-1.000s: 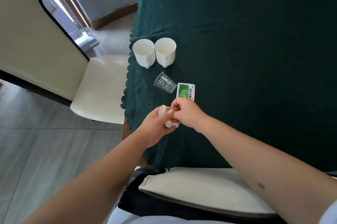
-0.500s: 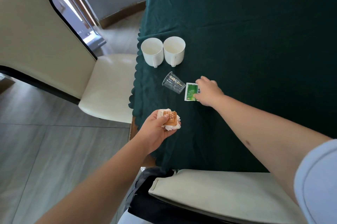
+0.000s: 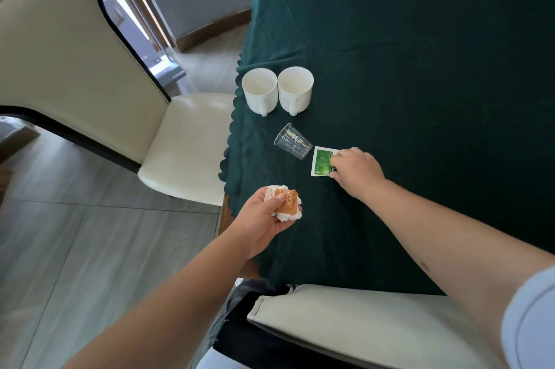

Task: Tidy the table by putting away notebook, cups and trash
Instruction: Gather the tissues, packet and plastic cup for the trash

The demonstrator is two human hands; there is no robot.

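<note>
Head view showed the green sachet point(image 3: 322, 162) lying flat on the dark green tablecloth point(image 3: 420, 74), near the table's left edge, just beside the tipped clear plastic cup point(image 3: 292, 141); my right hand point(image 3: 356, 168) rested on the sachet's right edge, fingertips curled onto it, but I could not tell whether it was actually pinched or only touched. Left hand point(image 3: 265, 217) was closed around a wad of trash, an orange wrapper point(image 3: 286, 202) on top of crumpled white tissue point(image 3: 289, 216), held just off the table edge.

Judged the step as picking up the sachet; a thin flat packet on cloth would likely resist a straight pinch; better to press and drag it a little so one edge lifts, then nip that edge with thumb and forefinger; keep clear of the plastic cup, which looked light enough to roll.

Two white mugs point(image 3: 277, 92) stood upright, side by side, further back, not yet dealt with; no notebook in sight; a cream chair point(image 3: 183, 143) stood left of the table.
</note>
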